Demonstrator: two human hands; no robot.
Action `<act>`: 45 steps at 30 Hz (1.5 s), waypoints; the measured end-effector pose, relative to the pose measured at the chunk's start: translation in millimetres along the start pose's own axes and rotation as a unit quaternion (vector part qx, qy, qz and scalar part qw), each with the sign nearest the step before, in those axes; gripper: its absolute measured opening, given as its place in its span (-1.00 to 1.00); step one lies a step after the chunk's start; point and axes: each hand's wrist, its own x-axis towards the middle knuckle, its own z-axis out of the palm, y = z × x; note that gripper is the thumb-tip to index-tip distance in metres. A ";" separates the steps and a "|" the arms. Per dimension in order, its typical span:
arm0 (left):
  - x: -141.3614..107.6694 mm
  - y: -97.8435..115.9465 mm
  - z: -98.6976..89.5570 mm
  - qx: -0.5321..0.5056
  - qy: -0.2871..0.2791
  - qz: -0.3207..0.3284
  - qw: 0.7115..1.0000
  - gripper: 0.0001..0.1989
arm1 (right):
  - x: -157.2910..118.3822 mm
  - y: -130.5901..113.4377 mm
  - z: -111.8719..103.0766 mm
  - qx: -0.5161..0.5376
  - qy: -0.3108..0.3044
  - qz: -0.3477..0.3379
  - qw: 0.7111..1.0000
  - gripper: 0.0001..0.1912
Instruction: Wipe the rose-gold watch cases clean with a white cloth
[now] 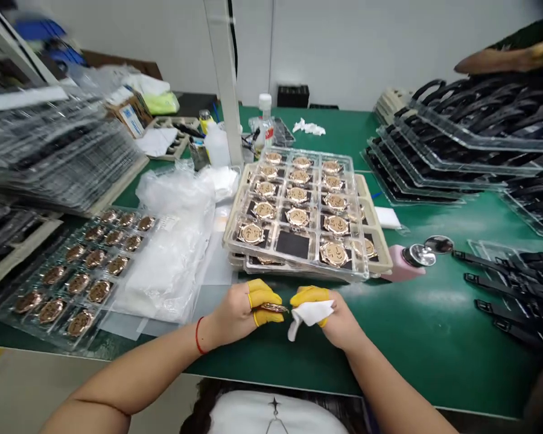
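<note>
My left hand (248, 304), with yellow finger cots on its fingers, pinches a gold-coloured watch case (274, 307) seen edge-on. My right hand (328, 310), also in yellow finger cots, grips a folded white cloth (313, 312) just right of the case; a small gap shows between them. Beyond both hands stands a stack of trays, the top one a clear plastic tray (315, 265) holding gold watch cases with their backs up. One front pocket (292, 244) of that tray shows only its black lining. A second clear tray of watch cases (78, 283) lies at the left.
Clear plastic bags (163, 271) lie left of the tray stack. A pink pump bottle (405, 262) with its metal lid up stands at the right. Stacked trays of black straps (457, 144) fill the right side, where another person's arm (498, 60) shows. A white post (226, 84) rises behind.
</note>
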 end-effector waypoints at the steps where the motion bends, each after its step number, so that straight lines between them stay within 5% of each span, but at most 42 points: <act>1: 6.8 6.3 -5.6 -0.022 0.029 -0.021 0.999 -0.81 | 0.6 1.4 -1.1 0.037 0.030 0.029 0.998 -0.90; 5: 49.6 24.8 -31.0 0.008 0.095 -0.131 0.987 -0.69 | 2.6 6.0 3.8 0.063 0.021 0.125 0.990 -0.83; 12: 115.7 6.1 -22.6 0.091 -0.016 -0.233 0.968 -0.80 | 1.7 10.3 14.7 0.045 -0.066 0.181 0.980 -0.83; 17: 124.7 2.2 -19.4 0.129 -0.117 -0.207 0.963 -0.83 | 3.3 7.6 14.0 0.051 -0.065 0.191 0.978 -0.86; 21: 133.5 7.3 -39.6 0.141 -0.176 -0.187 0.956 -0.81 | 3.3 6.9 15.3 0.041 -0.048 0.201 0.978 -0.86; 26: 142.9 13.2 -59.5 0.159 -0.260 -0.180 0.935 -0.55 | 0.1 7.9 14.9 0.033 -0.038 0.211 0.976 -0.86; 32: 140.5 9.4 -35.3 0.159 -0.190 -0.202 0.947 -0.74 | -1.2 13.4 13.4 0.021 -0.031 0.220 0.975 -0.91; 36: 125.2 22.2 -30.4 0.253 -0.152 -0.177 0.939 -0.79 | -1.8 17.4 12.6 0.010 -0.031 0.223 0.974 -0.89; 39: 109.9 38.6 -23.2 0.342 -0.133 -0.071 0.928 -0.77 | -1.9 15.8 15.7 0.014 -0.038 0.221 0.975 -0.88; 42: 97.9 43.7 6.8 0.364 -0.193 0.074 0.908 -0.76 | -1.1 10.7 21.0 0.024 -0.057 0.215 0.975 -0.87; 45: 96.0 32.9 45.4 0.379 -0.194 0.136 0.895 -0.82 | 0.1 7.6 23.0 0.033 -0.063 0.207 0.976 -0.86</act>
